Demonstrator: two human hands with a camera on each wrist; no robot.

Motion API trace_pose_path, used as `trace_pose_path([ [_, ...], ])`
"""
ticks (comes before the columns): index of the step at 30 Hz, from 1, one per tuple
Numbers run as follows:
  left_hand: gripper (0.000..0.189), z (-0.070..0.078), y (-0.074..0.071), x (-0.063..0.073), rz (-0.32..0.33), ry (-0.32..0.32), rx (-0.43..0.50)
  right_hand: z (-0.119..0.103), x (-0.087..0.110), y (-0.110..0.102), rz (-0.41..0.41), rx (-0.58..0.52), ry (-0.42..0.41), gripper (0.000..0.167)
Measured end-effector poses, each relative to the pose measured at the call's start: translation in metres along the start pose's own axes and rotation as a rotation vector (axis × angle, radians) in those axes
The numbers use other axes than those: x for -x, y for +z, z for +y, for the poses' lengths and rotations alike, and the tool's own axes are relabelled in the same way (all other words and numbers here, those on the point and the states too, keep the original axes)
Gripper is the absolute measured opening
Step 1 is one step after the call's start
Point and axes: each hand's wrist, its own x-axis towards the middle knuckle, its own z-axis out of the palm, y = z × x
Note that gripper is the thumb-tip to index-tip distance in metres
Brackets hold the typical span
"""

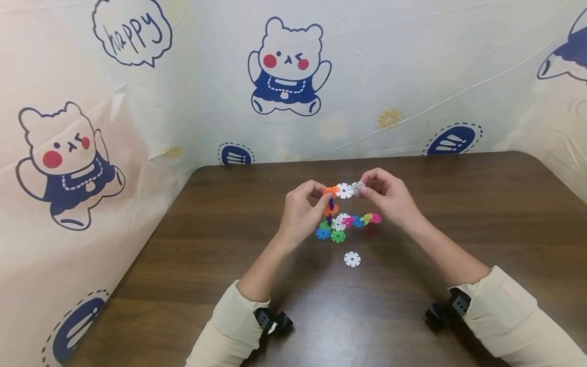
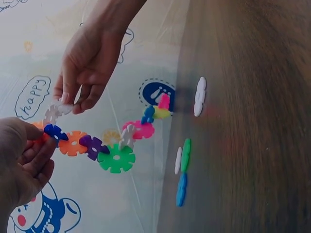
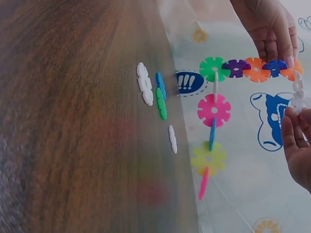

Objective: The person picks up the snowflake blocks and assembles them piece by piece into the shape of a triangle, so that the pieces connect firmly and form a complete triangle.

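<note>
My left hand pinches an orange snowflake disc at the corner of a chain of notched plastic discs. From there the chain runs through a blue disc, an orange one and a purple one to a green disc. It bends there into white, pink, blue and yellow discs, with a pink disc at the far end. A white disc joins the pinched orange one. My right hand pinches another white disc right at that one's edge.
Loose discs lie on the brown wooden table: a blue one, a green one, a white one beside them, and a white disc nearer the front. A printed cloth hangs behind the table and along its left.
</note>
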Motion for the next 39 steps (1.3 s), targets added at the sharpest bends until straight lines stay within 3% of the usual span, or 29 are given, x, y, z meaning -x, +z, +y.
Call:
trace_pose_path([
  [10,0.017,0.000,-0.004,-0.005,-0.031,-0.001,-0.036,0.002,0.001,0.001,-0.006,-0.018,-0.020,0.016],
  [17,0.020,0.005,0.003,-0.010,-0.137,0.021,-0.003,0.000,0.002,0.006,-0.029,-0.060,-0.053,0.015],
  [21,0.018,0.007,0.008,-0.008,-0.153,0.026,0.007,-0.001,0.002,0.009,-0.042,-0.073,-0.087,0.014],
  [29,0.008,0.003,0.013,-0.006,-0.093,0.056,0.022,-0.004,0.002,0.015,-0.051,-0.080,-0.099,0.016],
  [39,0.009,-0.003,-0.002,-0.009,0.013,0.078,-0.018,0.001,0.005,0.010,-0.105,-0.017,0.027,0.021],
])
